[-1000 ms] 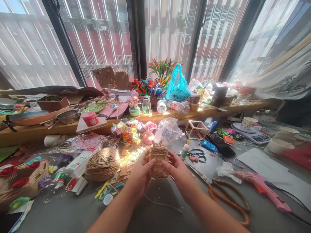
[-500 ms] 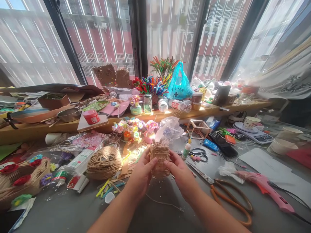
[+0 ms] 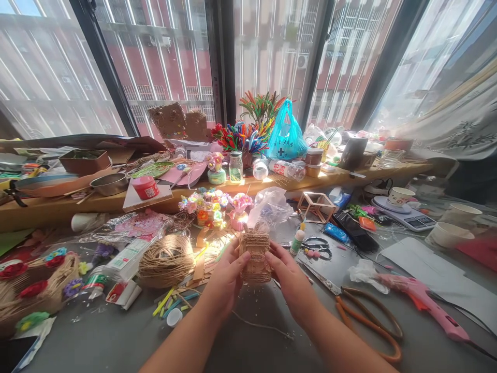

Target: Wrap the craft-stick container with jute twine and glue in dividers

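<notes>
Between both hands, above the grey table, is a small boxy craft piece wrapped in jute twine (image 3: 256,256), with two short prongs sticking up at its top. My left hand (image 3: 232,264) grips its left side, thumb on the front face. On the right side my right hand (image 3: 282,267) holds it the same way, fingers bent behind the edge. The fingers behind the piece are partly hidden. Left of my left hand lies a ball of jute twine (image 3: 166,260). A loose strand of string (image 3: 264,326) runs over the table below the hands.
Large scissors (image 3: 368,321) and a pink hot glue gun (image 3: 427,303) lie to the right. Small black scissors (image 3: 318,246) and a glue bottle (image 3: 297,241) are just beyond my right hand. Crafted flowers (image 3: 212,202) stand behind. A cluttered wooden shelf (image 3: 194,194) runs below the windows.
Hardly anything differs. My right thumb has shifted slightly to the right along the twine-wrapped piece, which stays in both hands.
</notes>
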Demonstrator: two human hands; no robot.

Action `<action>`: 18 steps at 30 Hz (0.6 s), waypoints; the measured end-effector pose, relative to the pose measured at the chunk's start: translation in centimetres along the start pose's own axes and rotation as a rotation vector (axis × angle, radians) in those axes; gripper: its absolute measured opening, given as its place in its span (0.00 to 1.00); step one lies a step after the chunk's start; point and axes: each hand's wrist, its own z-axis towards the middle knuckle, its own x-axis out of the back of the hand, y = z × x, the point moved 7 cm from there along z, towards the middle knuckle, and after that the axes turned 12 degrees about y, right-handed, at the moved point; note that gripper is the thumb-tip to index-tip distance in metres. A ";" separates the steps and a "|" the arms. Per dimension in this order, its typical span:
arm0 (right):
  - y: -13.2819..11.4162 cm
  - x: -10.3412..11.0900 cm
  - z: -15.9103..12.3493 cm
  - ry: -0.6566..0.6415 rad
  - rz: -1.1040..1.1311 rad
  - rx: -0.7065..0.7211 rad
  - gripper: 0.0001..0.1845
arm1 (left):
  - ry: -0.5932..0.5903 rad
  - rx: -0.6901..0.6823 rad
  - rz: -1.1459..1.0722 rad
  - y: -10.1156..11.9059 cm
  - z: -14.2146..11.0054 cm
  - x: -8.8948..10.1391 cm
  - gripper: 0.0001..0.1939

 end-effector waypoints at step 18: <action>-0.1 -0.6 -0.7 -0.009 -0.086 0.042 0.34 | 0.077 -0.024 0.067 0.0 -0.3 0.2 0.30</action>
